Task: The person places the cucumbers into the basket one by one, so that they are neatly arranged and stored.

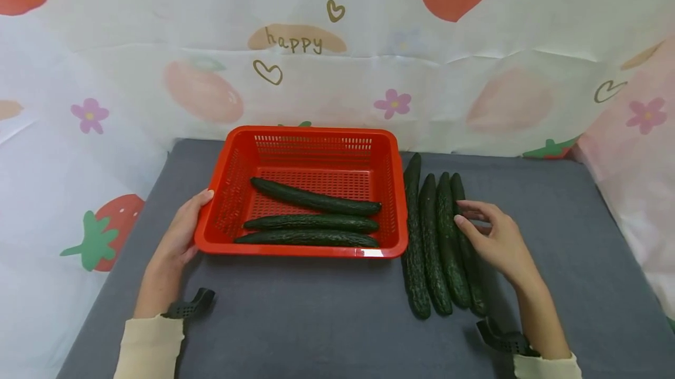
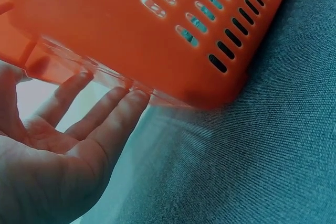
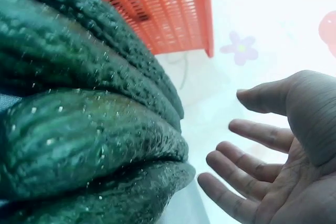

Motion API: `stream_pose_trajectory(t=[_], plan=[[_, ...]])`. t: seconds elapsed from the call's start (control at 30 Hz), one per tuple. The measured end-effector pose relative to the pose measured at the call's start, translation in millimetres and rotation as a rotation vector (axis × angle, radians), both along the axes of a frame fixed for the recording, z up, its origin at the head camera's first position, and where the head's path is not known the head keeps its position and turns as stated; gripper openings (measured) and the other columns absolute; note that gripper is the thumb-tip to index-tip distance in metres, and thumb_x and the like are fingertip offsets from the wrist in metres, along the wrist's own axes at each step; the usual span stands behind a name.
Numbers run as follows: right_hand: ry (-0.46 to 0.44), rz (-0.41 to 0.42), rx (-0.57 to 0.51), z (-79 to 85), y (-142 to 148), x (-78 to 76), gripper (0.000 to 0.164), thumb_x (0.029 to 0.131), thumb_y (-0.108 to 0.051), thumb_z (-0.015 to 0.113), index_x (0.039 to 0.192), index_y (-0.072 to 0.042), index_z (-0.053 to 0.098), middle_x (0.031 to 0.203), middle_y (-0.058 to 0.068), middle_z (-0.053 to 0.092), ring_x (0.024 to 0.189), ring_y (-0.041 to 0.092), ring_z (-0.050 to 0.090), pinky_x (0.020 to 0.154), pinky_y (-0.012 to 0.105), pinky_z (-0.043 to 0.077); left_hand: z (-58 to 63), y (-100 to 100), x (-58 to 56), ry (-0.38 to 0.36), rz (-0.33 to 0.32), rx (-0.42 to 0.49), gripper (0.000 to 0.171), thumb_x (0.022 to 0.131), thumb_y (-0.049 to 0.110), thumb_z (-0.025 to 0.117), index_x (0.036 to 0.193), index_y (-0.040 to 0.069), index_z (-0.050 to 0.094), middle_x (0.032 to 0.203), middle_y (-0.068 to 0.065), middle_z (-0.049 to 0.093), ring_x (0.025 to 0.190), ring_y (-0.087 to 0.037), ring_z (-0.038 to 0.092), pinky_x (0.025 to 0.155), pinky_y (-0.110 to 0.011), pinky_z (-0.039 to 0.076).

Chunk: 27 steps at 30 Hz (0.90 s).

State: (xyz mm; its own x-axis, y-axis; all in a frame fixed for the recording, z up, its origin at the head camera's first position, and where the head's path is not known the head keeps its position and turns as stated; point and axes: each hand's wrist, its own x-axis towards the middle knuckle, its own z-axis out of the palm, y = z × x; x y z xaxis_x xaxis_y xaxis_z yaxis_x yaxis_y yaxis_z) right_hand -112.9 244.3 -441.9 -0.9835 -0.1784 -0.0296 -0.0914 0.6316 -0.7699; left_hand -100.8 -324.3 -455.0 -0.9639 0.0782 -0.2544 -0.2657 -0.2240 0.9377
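Note:
A red plastic basket (image 1: 300, 249) with slotted walls holds three dark green cucumbers, the rearmost cucumber (image 1: 316, 197) lying slightly askew from the front two. My left hand (image 1: 179, 229) grips the basket's left rim, its fingertips under the lip in the left wrist view. Several more cucumbers lie side by side, pointing away from me, right of the basket. Over the rightmost cucumber (image 1: 473, 273) hovers my right hand (image 1: 493, 235), thumb and fingers apart. In the right wrist view, a gap shows between those fingers and the ends of the loose cucumbers (image 3: 94, 140).
Grey cloth (image 1: 295, 314) covers the table. A white printed curtain (image 1: 316, 86) with fruit, hearts and flowers hangs behind it and along both sides. Both wrists carry a black strap, the left strap (image 1: 190, 304) and the right strap (image 1: 503, 341).

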Motion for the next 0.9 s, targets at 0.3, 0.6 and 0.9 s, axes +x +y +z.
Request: stream_pose_trajectory(t=[0.3,0.6,0.9], plan=[[-0.027,-0.009,0.021,-7.7,8.0,-0.3,0.055,0.11,-0.035,0.059,0.152,-0.002,0.051,0.152,0.03,0.05,0.135,0.05,0.057,0.108,0.067,0.05,1.4,-4.8,3.8,-0.005,-0.003,0.01,0.022,0.114,0.036,0.047,0.128,0.023,0.058,0.105,0.009,0.076,0.09,-0.006,0.077,0.081,-0.024,0.065],[-0.096,-0.004,0.106,-20.0,22.6,-1.0,0.061,0.11,-0.039,0.057,0.155,0.001,0.047,0.147,0.033,0.058,0.131,0.053,0.06,0.093,0.063,0.058,-0.6,-3.6,1.2,0.019,-0.017,0.019,0.022,0.114,0.034,0.046,0.124,0.02,0.06,0.103,0.008,0.077,0.089,-0.006,0.077,0.08,-0.024,0.065],[-0.158,0.023,0.202,-25.2,21.6,-0.1,0.066,0.11,-0.043,0.055,0.149,0.01,0.049,0.14,0.036,0.061,0.121,0.05,0.066,0.088,0.057,0.06,-0.6,-1.5,0.5,0.001,-0.019,0.013,0.023,0.113,0.036,0.047,0.125,0.02,0.058,0.104,0.008,0.077,0.09,-0.006,0.077,0.081,-0.024,0.064]])
